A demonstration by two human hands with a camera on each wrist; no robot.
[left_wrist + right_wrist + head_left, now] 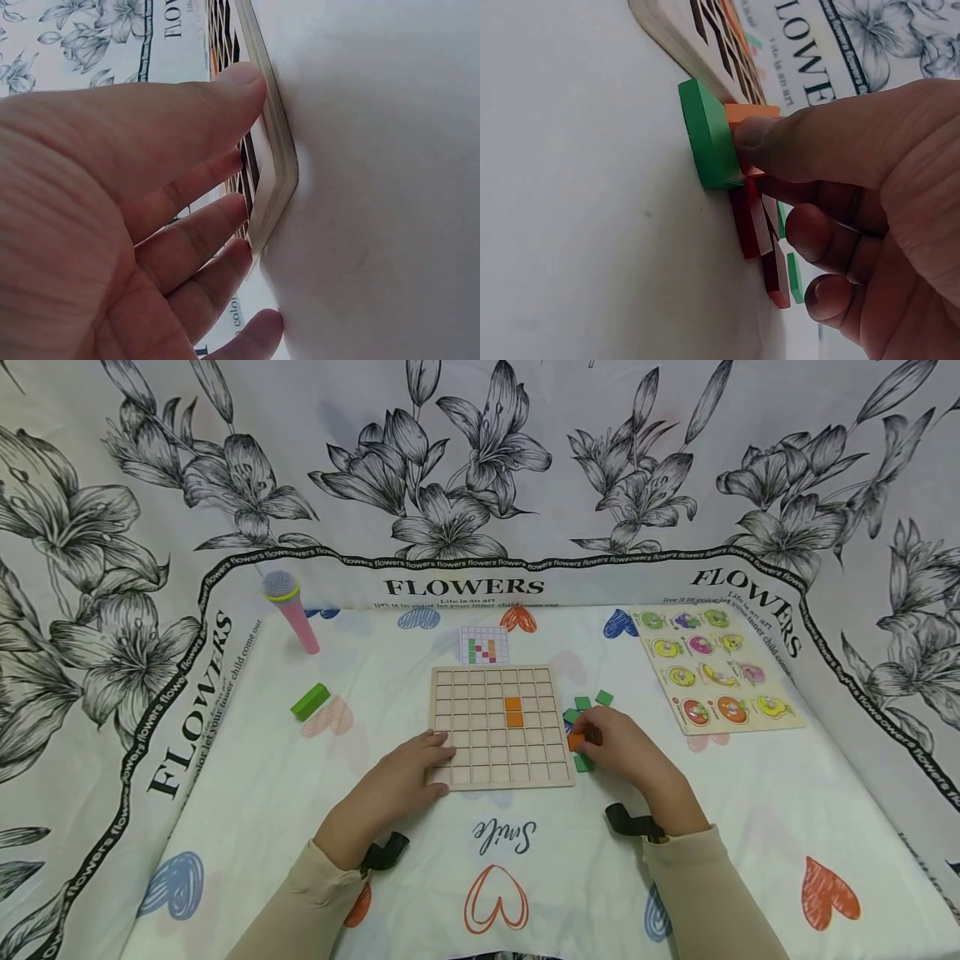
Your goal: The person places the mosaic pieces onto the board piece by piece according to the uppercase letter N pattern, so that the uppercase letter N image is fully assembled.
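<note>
A wooden grid board lies on the table with two orange square tiles in neighbouring cells. My left hand rests on the board's near left corner, its thumb on the front edge and its fingers over the left side, as the left wrist view also shows. Just right of the board, my right hand pinches an orange tile between thumb and fingers. Beside it lie a green tile and red tiles. Further green tiles are scattered there; the hand partly hides the group.
A small pattern card with coloured squares lies behind the board. To the left are a pink toy microphone and a green block. A fruit puzzle board lies at the right. Flowered cloth rises behind the table.
</note>
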